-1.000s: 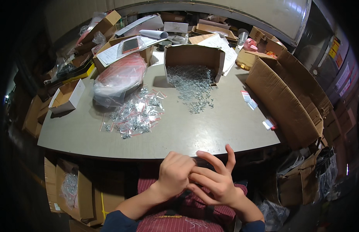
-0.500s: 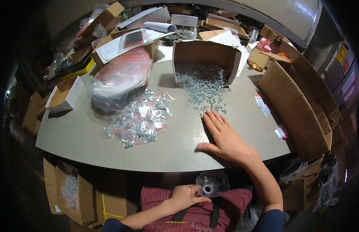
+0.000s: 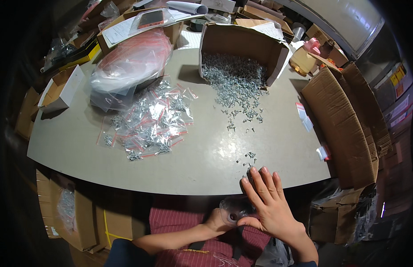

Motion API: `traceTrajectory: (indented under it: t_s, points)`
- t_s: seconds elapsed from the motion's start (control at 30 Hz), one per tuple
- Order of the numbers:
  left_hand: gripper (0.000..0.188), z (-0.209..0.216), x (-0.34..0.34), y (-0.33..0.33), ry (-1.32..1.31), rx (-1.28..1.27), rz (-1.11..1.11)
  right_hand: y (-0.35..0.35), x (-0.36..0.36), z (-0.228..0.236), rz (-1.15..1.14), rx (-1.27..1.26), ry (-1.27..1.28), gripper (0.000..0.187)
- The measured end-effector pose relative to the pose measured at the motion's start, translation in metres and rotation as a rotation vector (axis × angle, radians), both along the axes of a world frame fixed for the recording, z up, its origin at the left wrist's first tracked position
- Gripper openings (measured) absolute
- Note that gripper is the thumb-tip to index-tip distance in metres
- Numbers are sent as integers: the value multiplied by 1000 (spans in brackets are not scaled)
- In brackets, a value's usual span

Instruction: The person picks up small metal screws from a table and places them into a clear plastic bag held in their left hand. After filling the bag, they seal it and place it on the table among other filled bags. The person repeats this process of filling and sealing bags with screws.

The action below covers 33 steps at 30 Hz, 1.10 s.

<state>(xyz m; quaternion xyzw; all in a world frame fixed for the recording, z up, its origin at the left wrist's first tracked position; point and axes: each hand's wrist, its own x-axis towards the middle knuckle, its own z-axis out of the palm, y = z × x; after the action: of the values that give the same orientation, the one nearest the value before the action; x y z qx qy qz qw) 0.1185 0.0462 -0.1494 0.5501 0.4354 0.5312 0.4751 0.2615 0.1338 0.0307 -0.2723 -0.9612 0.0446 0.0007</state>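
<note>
My right hand (image 3: pixel 272 205) lies at the table's front edge, fingers stretched out, touching a few small silvery screws (image 3: pixel 249 156). Just below that edge, my left hand (image 3: pixel 217 222) grips a clear plastic funnel (image 3: pixel 232 207) that looks like a cut-off bottle top; the right thumb partly overlaps it. A larger heap of loose screws (image 3: pixel 236 84) spills from a cardboard box (image 3: pixel 242 42) lying on its side, open toward me. Left of the heap lie several small zip bags of screws (image 3: pixel 151 122), many with red seal lines.
Flat empty plastic bags (image 3: pixel 130 71) are stacked at the back left, near a small white box (image 3: pixel 62 91). A tall cardboard carton (image 3: pixel 342 129) flanks the right edge. A jug with a pink lid (image 3: pixel 304 58) stands at the back right. Two small packets (image 3: pixel 304 116) lie near the carton.
My right hand has drawn back from the heap to the table's front edge, and a few screws have come along with it. My left hand still holds the funnel below the edge.
</note>
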Motion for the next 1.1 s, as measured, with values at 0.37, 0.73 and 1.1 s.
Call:
traceTrajectory:
  t_s: [0.37, 0.73, 1.1]
  points:
    - [41, -20, 8, 4, -3, -66, 81, 41, -43, -13, -29, -3, 119, 106]
    - [35, -8, -13, 4, -54, -103, -112, 28, -32, 10, 3, -25, 145, 89]
    - [45, -21, -12, 9, 49, -267, -188, 29, -23, 10, -185, -179, 600, 48]
